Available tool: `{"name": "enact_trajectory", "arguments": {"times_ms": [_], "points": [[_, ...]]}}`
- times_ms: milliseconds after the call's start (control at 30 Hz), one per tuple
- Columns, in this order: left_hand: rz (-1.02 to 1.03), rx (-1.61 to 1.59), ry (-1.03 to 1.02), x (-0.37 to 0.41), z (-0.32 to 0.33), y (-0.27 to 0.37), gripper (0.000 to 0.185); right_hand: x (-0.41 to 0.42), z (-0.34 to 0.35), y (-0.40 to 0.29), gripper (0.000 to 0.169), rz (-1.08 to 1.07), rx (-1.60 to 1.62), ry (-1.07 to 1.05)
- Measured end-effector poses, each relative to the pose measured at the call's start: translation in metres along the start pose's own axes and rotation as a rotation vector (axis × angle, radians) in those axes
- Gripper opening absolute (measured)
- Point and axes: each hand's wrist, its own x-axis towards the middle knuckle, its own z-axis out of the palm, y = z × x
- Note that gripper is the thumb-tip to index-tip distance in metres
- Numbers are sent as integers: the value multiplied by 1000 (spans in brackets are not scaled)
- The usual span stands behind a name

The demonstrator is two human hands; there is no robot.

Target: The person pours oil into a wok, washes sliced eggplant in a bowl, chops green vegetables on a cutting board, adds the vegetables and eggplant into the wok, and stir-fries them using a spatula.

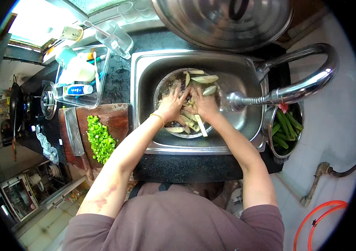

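A round metal bowl (156, 91) sits in the stainless steel sink (244, 125), holding cut pale vegetable strips, likely eggplant (205, 79), in what looks like water. Inside it, my left hand (173, 105) presses down on the pieces with its fingers spread. Close beside it, my right hand (205, 105) also reaches into the bowl, fingers apart; the tips of both hands are partly hidden among the strips. One long strip (201, 125) juts out over the bowl's near rim by my right wrist. Neither hand visibly grips a piece.
The chrome faucet (306, 86) arches over the sink's right side. A bowl of green pods or gourds (284, 128) stands to the right. On the left, a cutting board (118, 116) bears a cleaver (75, 131) and chopped green vegetables (99, 138). A large metal lid (222, 25) stands behind.
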Motion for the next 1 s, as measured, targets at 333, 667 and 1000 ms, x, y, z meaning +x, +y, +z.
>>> {"name": "enact_trajectory", "arguments": {"times_ms": [333, 667, 1000], "points": [[-55, -435, 184, 7, -11, 1, 79, -8, -14, -7, 56, 97, 558, 385], [2, -455, 205, -39, -42, -9, 110, -15, -101, 6, 35, 18, 824, 420], [-169, -379, 187, -50, -12, 7, 138, 16, -42, 23, 24, -268, 475, 486]]}}
